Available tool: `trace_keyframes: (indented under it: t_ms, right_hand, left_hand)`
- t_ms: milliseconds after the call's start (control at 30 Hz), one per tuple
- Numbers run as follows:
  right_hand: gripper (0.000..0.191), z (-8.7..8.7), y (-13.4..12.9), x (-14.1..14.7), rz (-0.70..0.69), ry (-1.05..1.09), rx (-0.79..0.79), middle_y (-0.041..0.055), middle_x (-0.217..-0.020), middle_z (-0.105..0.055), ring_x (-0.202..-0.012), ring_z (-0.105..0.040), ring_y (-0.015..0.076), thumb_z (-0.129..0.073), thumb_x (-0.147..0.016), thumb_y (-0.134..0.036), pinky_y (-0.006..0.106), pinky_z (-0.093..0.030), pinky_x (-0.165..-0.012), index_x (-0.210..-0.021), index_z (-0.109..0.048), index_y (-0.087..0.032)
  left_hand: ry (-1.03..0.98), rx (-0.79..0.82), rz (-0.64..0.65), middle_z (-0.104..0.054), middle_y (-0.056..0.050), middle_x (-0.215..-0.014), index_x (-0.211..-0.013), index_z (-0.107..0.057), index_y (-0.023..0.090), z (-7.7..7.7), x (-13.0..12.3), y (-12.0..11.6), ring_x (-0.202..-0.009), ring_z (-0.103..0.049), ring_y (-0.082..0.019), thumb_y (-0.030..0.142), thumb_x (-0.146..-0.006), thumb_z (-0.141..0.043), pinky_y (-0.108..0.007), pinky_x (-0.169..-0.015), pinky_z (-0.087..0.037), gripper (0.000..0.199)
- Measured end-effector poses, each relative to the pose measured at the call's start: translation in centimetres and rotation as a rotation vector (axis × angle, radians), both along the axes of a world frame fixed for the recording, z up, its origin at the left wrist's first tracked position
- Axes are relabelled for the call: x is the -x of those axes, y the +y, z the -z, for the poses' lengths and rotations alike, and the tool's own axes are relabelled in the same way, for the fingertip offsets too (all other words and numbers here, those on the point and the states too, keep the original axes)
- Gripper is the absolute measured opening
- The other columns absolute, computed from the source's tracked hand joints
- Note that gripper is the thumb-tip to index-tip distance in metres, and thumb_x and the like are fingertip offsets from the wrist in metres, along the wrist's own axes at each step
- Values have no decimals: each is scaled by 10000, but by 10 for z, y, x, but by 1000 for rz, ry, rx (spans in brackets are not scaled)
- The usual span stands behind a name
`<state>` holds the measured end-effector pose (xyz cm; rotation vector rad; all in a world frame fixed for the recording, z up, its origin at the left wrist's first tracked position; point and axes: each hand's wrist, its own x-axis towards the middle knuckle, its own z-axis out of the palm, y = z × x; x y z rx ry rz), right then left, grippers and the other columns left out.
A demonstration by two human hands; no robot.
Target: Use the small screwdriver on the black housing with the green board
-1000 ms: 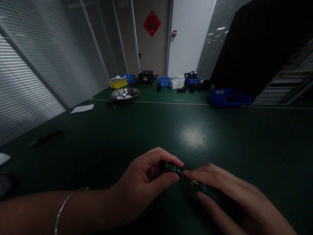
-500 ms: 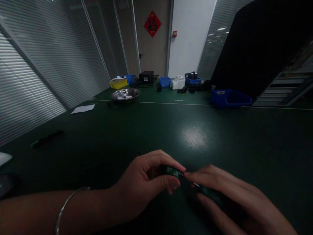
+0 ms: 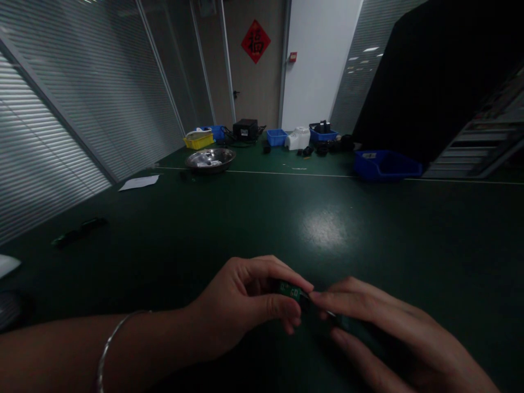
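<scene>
Between thumb and fingers, my left hand [image 3: 249, 300] grips a small green circuit board [image 3: 290, 290] with a dark part at its right end. My right hand [image 3: 380, 322] is closed around a slim dark tool [image 3: 346, 323] with a thin metal shaft, mostly hidden under the fingers. The right fingertips meet the dark end of the board, close to the left fingertips. Dim light hides whether the tool's tip touches the board.
On the green table [image 3: 245, 218], a metal bowl [image 3: 210, 159], a yellow basket [image 3: 199, 140] and a blue bin [image 3: 387, 165] stand toward the back. A dark-green strip-like item [image 3: 79, 232] and white paper [image 3: 139, 182] lie left.
My left hand and the board have shifted slightly down, and the board has tilted a little. My right hand has hardly moved; both grips are kept.
</scene>
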<state>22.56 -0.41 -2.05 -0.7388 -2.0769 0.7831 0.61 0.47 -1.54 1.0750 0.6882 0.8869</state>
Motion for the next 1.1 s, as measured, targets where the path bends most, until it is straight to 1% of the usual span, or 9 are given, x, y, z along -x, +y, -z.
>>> trace_keyframes:
  t_ms: [167, 300, 467, 600, 733, 833, 933, 1000, 1100]
  right_hand:
    - [500, 1, -2, -1, 63, -38, -51, -25, -1073, -730, -927, -721, 177, -633, -814, -92, 175, -608, -665, -1214, -608, -391]
    - [462, 1, -3, -1, 143, -83, -76, -29, -1106, -734, -929, -724, 186, -640, -823, -140, 175, -620, -647, -1212, -605, -388]
    - [466, 0, -3, 0, 110, -50, -88, -10, -1074, -733, -872, -734, 186, -606, -825, -127, 191, -626, -635, -1214, -610, -383]
    - [543, -1, -3, 1, 64, -21, -40, -24, -1040, -732, -871, -731, 175, -609, -832, -103, 179, -617, -627, -1267, -584, -427]
    - [560, -2, -4, 3, 42, 6, 1, -16, -937, -727, -831, -732, 172, -591, -831, -87, 160, -588, -543, -1279, -592, -424]
    - [524, -3, -5, 4, 29, -23, 5, -1, -941, -721, -838, -728, 177, -588, -828, -89, 173, -594, -577, -1257, -628, -387]
    - [534, -3, -4, 3, 15, -38, -16, -13, -975, -723, -834, -725, 165, -587, -833, -87, 169, -599, -608, -1266, -602, -399]
    - [552, -2, -3, 1, 46, -44, -47, -23, -1017, -726, -850, -725, 167, -607, -827, -97, 162, -599, -595, -1278, -564, -413]
    - [464, -1, -3, -1, 120, -87, -88, -18, -1030, -733, -871, -729, 185, -629, -827, -138, 185, -613, -624, -1220, -585, -381]
  left_hand:
    - [-23, 12, 2, -674, -29, -875, -920, -785, 185, 0, 1, 1, -658, -633, -102, 231, -754, -798, -237, -647, -533, 173]
    - [-87, 63, -41, -727, -81, -944, -1027, -750, 134, 3, 1, 1, -820, -684, -147, 331, -893, -653, -267, -799, -528, 258]
    - [-105, 103, -52, -732, -82, -1015, -1005, -719, 142, 7, 1, 0, -915, -694, -172, 221, -877, -678, -317, -875, -530, 156]
    - [-127, 124, -8, -705, -68, -1048, -1093, -661, 173, 7, 1, 3, -955, -692, -194, 210, -816, -745, -358, -905, -519, 292]
    - [12, 47, 48, -692, -34, -1013, -1184, -625, 193, 2, -1, 0, -950, -671, -154, 127, -849, -683, -306, -914, -476, 347]
    - [79, -3, 87, -673, -18, -1021, -1234, -605, 223, -1, -2, -5, -985, -636, -147, 81, -857, -645, -297, -924, -452, 405]
    - [110, -74, 67, -636, -16, -1016, -1170, -660, 220, -1, -2, -7, -972, -617, -151, 102, -866, -637, -288, -893, -462, 326]
    - [103, -133, 23, -623, -7, -958, -1057, -708, 199, -1, -1, -6, -912, -612, -138, 106, -860, -646, -260, -841, -475, 226]
    - [131, -167, -69, -631, 6, -876, -961, -710, 176, -3, -1, -4, -838, -601, -118, 114, -857, -658, -229, -787, -469, 132]
